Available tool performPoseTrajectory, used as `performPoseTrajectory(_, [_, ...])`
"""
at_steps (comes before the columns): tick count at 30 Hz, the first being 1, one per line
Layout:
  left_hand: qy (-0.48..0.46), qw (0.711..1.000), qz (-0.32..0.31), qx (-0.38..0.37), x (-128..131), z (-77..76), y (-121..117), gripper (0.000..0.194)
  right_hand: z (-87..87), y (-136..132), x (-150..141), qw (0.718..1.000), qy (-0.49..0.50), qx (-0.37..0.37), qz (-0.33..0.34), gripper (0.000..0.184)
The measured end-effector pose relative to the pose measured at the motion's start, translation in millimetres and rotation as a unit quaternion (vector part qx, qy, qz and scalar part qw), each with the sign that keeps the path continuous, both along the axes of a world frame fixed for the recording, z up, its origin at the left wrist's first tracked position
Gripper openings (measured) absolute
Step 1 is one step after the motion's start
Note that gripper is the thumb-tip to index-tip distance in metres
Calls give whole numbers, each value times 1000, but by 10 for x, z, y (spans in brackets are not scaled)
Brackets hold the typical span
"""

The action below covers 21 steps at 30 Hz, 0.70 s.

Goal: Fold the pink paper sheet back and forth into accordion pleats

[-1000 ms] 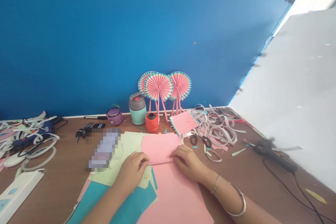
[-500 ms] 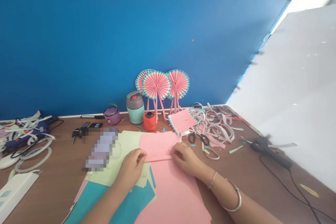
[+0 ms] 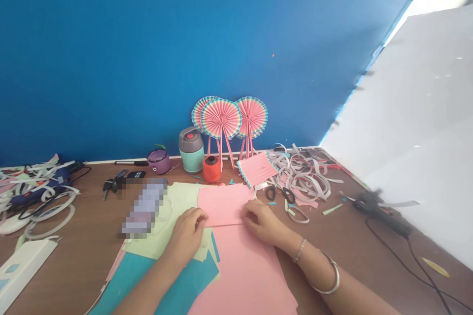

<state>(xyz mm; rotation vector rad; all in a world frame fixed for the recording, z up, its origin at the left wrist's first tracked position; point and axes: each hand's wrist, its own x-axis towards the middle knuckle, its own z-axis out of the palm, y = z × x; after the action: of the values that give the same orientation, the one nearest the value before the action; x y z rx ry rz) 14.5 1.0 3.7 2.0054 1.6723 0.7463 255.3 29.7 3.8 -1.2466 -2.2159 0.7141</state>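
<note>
A pink paper sheet [image 3: 224, 205] lies in front of me, its near edge raised in a narrow fold. My left hand [image 3: 190, 226] pinches the left end of that edge between thumb and fingers. At the right end, my right hand [image 3: 260, 221] grips the same edge with curled fingers. Beneath it is a larger pink paper [image 3: 244, 270]. Pale green sheets [image 3: 181, 197] and teal sheets [image 3: 185, 285] lie under and beside my left forearm. Some fingertips are hidden behind the knuckles.
Round pleated paper fans [image 3: 221, 118] stand by the blue wall. A pleated pink strip [image 3: 257, 169], scissors [image 3: 288, 195] and curled paper strips [image 3: 308, 182] lie right. A glue gun [image 3: 380, 214] trails its cord. Left are a purple cup [image 3: 158, 161], a flask [image 3: 191, 152] and a power strip [image 3: 27, 268].
Both hands stay almost still on the folded edge of the pink paper. The whole view has shifted very slightly.
</note>
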Motion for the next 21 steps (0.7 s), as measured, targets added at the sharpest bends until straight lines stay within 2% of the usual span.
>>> performPoseTrajectory(8, [18,1000,-8,11,-13,-27,5,21,-29,2,3,1000,-17,13,0,16])
performPoseTrajectory(12, [88,994,-21,52,-4,-22,-13,27,-33,-23,0,999,-34,42,3,20])
performPoseTrajectory(17, [196,965,-107,140,28,-33,-30,63,-6,-88,-34,980,-122,138,76,46])
performPoseTrajectory(21, [256,938,-164,166,50,-42,-21,57,-22,-108,-75,958,-186,182,117,39])
